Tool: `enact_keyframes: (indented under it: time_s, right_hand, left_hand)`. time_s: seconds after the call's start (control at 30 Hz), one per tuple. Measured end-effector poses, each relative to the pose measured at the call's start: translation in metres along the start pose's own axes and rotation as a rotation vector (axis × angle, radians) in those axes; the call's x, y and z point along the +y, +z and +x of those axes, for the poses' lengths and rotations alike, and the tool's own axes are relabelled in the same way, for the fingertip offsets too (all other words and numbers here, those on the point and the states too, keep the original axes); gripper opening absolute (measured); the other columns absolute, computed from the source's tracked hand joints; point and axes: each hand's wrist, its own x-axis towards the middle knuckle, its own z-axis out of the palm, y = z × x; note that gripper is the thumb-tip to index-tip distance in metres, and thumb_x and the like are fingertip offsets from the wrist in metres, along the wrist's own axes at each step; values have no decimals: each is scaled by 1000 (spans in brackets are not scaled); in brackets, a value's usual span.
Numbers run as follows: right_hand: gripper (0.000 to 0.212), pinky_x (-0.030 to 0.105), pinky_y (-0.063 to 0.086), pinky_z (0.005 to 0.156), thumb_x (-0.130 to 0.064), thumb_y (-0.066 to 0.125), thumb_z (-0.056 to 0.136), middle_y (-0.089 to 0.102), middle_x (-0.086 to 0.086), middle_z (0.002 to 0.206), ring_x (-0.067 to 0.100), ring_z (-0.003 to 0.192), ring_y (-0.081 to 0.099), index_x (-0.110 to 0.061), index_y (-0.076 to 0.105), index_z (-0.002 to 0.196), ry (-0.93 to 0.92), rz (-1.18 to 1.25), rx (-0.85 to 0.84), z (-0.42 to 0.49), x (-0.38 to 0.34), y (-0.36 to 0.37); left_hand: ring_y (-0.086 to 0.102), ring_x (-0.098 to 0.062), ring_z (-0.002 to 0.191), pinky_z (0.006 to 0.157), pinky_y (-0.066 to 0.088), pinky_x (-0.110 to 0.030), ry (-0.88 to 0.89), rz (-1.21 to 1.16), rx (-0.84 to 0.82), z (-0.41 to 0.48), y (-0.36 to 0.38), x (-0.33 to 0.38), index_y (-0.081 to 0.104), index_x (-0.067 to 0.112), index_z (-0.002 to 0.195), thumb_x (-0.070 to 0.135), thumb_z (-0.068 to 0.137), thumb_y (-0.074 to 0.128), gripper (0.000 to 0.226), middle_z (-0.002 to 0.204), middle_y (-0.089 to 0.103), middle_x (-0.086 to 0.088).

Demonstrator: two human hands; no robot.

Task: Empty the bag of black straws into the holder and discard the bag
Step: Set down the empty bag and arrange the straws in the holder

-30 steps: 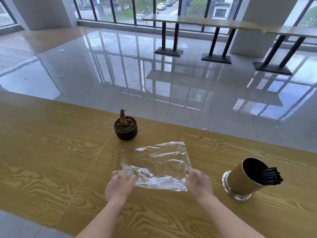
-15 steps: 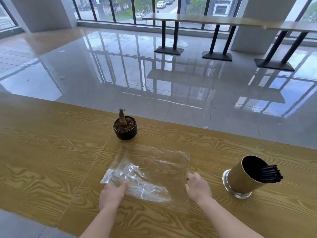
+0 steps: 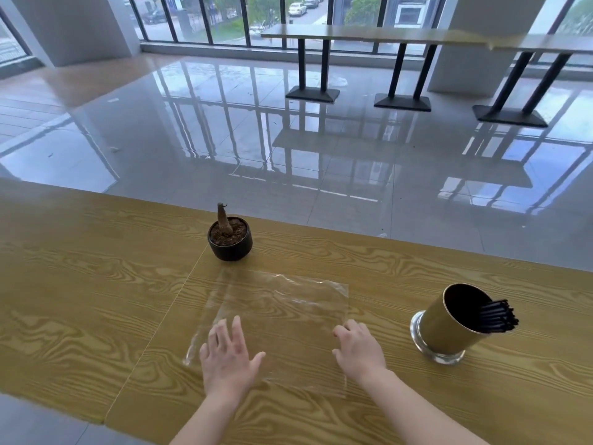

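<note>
Bag (image 3: 284, 313) now flattened, left hand (image 3: 226, 358) splayed on it, right hand (image 3: 357, 350) curled, grip unclear.

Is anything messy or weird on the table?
Nothing is spilled. The black straws sit in the gold holder, and the empty clear bag lies flat on the table under the left hand and right hand. One odd thing: the little black pot holds only a bare stump, with no leaves.
</note>
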Motion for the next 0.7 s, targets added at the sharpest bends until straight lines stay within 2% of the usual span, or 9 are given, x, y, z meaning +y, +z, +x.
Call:
enact_keyframes:
  time_s: [0.2, 0.33, 0.47, 0.6, 0.7]
  right_hand:
    - [34, 34, 48, 95, -34, 58, 94, 55, -4, 126, 20, 116, 48, -24, 58, 127, 16, 75, 99, -10, 10, -18]
    - [33, 35, 47, 96, -34, 59, 94, 58, -2, 123, 21, 115, 50, -23, 60, 124, 70, 117, 149, -25, 29, -31]
    - [37, 30, 49, 93, -34, 63, 93, 64, -3, 122, 17, 115, 58, -22, 62, 128, 179, 277, 244, -49, 55, -43]
    - [27, 25, 52, 77, -32, 68, 90, 68, -14, 99, 5, 90, 62, -26, 68, 116, 350, 465, 370, -83, 85, -54]
    - [18, 25, 50, 70, -33, 70, 89, 67, -16, 82, 5, 79, 63, -27, 69, 106, 481, 528, 455, -105, 109, -66]
  left_hand:
    - [12, -27, 151, 120, 21, -48, 144, 58, -30, 2, 1, 30, 8, 23, 156, 72, 85, 48, 96, 161, 16, -9]
    - [15, -26, 150, 120, 20, -47, 244, 27, -2, 0, 2, 56, 12, 25, 157, 70, 86, 46, 91, 161, 20, -7]
    - [23, -24, 148, 120, 25, -42, 347, -34, 7, -5, 0, 91, 18, 24, 156, 66, 90, 44, 82, 160, 27, -7]
    - [32, -24, 144, 116, 32, -40, 486, -91, 45, -13, -8, 131, 29, 22, 153, 60, 90, 49, 77, 156, 35, -8]
    - [35, -23, 142, 115, 34, -39, 578, -114, 38, -19, -15, 167, 31, 23, 152, 58, 89, 52, 75, 154, 37, -7]
